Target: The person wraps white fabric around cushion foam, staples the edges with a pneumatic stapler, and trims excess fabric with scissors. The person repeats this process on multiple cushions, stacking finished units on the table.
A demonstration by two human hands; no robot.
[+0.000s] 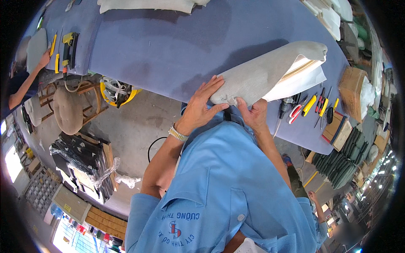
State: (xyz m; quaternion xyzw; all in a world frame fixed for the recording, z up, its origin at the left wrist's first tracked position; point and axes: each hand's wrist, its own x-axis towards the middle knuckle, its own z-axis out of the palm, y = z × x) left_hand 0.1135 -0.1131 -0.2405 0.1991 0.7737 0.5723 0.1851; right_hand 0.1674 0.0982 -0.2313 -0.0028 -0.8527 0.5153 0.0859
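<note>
Past our blue shirt [219, 168], which lies nearest, our left hand [204, 99] has its fingers stretched out along the grey cushion [261, 76], while our right hand [255, 111] sets its thumb by the near corner, the other fingers hidden so we cannot tell how firmly they grip. The cushion slants over the near right part of the table [160, 50], left of a yellow-handled tool [310, 103]; for what looks like corner smoothing, we should steady it with our left palm and press the puckers out evenly with the right thumb.
</note>
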